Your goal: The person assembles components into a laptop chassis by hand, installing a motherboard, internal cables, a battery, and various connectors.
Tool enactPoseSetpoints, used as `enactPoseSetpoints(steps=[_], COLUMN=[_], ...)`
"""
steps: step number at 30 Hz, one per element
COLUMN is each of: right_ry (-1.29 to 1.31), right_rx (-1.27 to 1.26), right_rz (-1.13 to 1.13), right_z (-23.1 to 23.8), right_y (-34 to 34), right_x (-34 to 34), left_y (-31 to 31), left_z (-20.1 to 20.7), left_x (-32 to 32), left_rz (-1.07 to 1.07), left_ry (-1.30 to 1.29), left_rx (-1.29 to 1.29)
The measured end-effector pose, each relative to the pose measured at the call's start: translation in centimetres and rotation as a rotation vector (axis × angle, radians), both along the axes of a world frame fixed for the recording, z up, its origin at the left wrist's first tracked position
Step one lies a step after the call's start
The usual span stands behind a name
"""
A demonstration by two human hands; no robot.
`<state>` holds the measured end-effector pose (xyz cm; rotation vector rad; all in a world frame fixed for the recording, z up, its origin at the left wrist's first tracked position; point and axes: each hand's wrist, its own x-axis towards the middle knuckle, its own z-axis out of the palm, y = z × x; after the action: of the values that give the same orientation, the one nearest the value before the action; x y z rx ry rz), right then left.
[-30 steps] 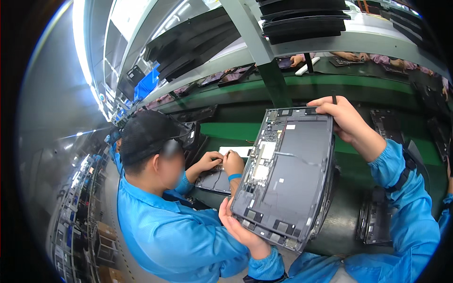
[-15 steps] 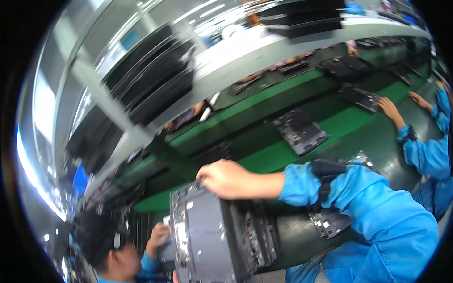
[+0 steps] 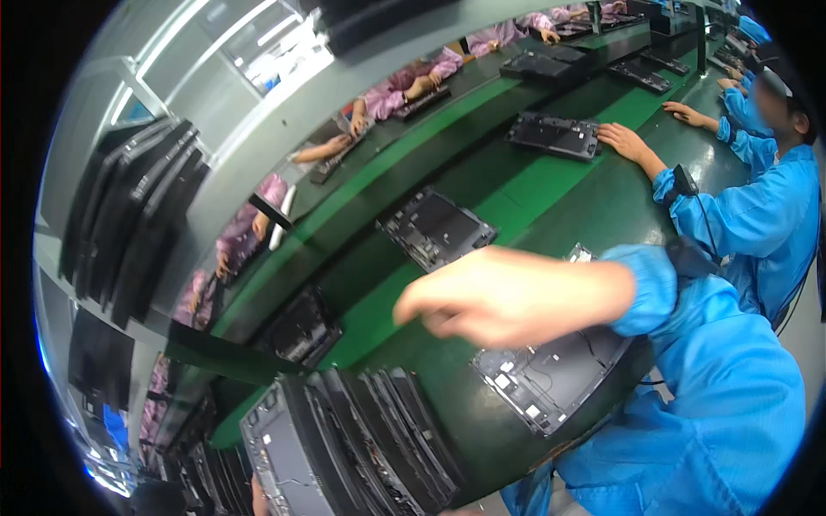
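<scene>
My right hand [image 3: 516,297], smeared by motion, hovers over the bench with its fingers loosely bent and nothing visible in them. Under its wrist lies a dark laptop casing [image 3: 559,378] with white parts and thin wires along its edge. To the left, several similar casings [image 3: 344,430] stand on edge, packed side by side. At the near left edge of this row a small strip of skin [image 3: 258,497] shows, apparently my left hand; its fingers are mostly hidden. Beyond my right hand, another casing [image 3: 439,228] rests on the green belt.
More casings lie along the green belt [image 3: 516,206], one of them [image 3: 551,136] touched by a co-worker's hand [image 3: 626,142] at right. A shelf [image 3: 249,120] runs above, with dark stacked trays [image 3: 133,215] at left. People in pink sleeves work across the line.
My right hand has let go of the casing at the left end of the row and moved away to the right. The view has swung to the right.
</scene>
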<state>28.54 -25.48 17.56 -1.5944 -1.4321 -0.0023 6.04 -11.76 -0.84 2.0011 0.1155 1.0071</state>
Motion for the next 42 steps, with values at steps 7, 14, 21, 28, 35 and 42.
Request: enactPoseSetpoints(steps=[7, 14, 21, 28, 35, 42], right_ry=[0.203, 0.159, 0.068, -0.095, -0.122, 0.109], right_rx=[-0.340, -0.433, -0.448, -0.603, -0.445, -0.403], right_rz=[-0.411, -0.325, -0.208, -0.752, -0.583, -0.296], right_z=[-13.6, -14.6, -11.4, -17.5, -13.4, -11.2], right_y=[-10.4, -12.0, -7.9, 1.2, -2.4, -8.2], right_x=[-1.5, -2.1, 2.8, 18.3, 12.8, 2.6], left_y=[-3.4, -3.2, -3.2, -3.5, -2.6, -1.3], left_z=[-0.3, 1.8, 0.7, 0.7, 0.1, -1.3], left_x=[6.5, 9.2, 10.8, 10.9, 11.2, 12.5], left_rz=[-0.037, -0.022, -0.182, -0.170, -0.219, -0.138], left_ry=[0.398, 0.575, 0.529, 0.491, 0.472, 0.277], left_rx=[0.121, 0.349, 0.280, 0.265, 0.160, -0.127])
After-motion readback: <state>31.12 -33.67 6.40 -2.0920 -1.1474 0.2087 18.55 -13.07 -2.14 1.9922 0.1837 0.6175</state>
